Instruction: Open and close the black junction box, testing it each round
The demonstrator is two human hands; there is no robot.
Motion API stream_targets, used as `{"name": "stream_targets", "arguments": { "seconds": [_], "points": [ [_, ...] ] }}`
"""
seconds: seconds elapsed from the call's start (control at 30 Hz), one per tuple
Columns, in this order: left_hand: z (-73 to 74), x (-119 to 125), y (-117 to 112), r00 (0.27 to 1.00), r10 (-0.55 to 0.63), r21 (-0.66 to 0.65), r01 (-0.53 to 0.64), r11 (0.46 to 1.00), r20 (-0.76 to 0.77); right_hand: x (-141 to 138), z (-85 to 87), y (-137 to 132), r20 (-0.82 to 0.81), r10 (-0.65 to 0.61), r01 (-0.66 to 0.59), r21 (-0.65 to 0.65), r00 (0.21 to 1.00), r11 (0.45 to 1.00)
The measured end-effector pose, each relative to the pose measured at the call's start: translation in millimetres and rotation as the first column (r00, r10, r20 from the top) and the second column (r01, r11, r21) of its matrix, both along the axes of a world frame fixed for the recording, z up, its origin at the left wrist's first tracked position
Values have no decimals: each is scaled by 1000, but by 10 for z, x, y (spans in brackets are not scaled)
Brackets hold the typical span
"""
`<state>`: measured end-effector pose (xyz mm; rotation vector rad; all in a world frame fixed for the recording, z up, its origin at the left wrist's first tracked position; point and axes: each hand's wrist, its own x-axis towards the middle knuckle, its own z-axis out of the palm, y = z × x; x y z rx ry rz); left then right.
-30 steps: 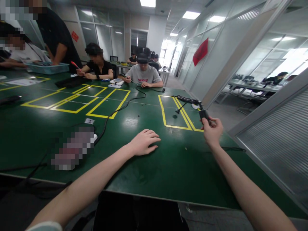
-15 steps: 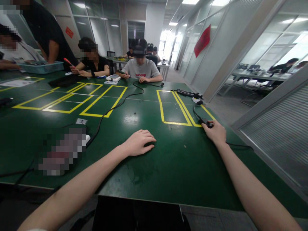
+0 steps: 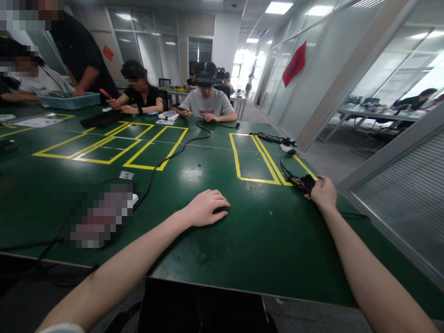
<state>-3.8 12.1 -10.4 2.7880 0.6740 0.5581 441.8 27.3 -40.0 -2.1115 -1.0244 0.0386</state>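
My left hand point(image 3: 209, 208) lies palm down on the green table point(image 3: 222, 249), its fingers loosely stretched with nothing held. Out at the table's right side, my right hand point(image 3: 325, 192) grips a small black device point(image 3: 305, 182), tilted up from the tabletop. Pale or yellowish marks show on its near face, too small to read. From it a black cord point(image 3: 283, 164) loops away to a dark rounded end point(image 3: 291, 152). My fingers hide part of the device.
Yellow tape rectangles point(image 3: 256, 180) mark the tabletop. A folded black stand point(image 3: 274, 138) lies at the far right. A long black cable point(image 3: 149, 185) crosses left of my hand, near a blurred-out object point(image 3: 104, 215). Several people sit opposite; a blue basket point(image 3: 71, 101) stands far left.
My right hand has lifted and tilted the black device, shifting slightly right. My left hand keeps its place on the table. The whole view has shifted a little.
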Motion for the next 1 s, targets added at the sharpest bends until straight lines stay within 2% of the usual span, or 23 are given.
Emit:
{"name": "stream_targets", "arguments": {
  "seconds": [0.1,0.17,0.37,0.63,0.77,0.93,1.0],
  "points": [
    [-4,4,-2,1000,-4,-3,4,1000,3,-13,-16,9,-137,-23,30,47,990,998],
    [-7,7,-2,1000,-7,2,7,1000,7,-27,-21,14,-134,-7,16,65,991,998],
    [-9,12,-5,1000,-14,-2,14,1000,5,-77,4,4,210,94,-121,118,973,986],
    [-9,15,-7,1000,-3,3,3,1000,0,-128,76,19,247,119,-113,-37,962,993],
    [-13,15,-6,1000,-10,9,10,1000,8,-91,82,36,302,125,-112,-61,945,992],
    [-5,10,-4,1000,-14,-1,14,1000,5,-60,97,36,292,138,-99,-144,947,985],
    [-6,9,-2,1000,-14,-5,14,1000,1,-51,91,33,302,144,-107,-134,943,985]
  ]
}}
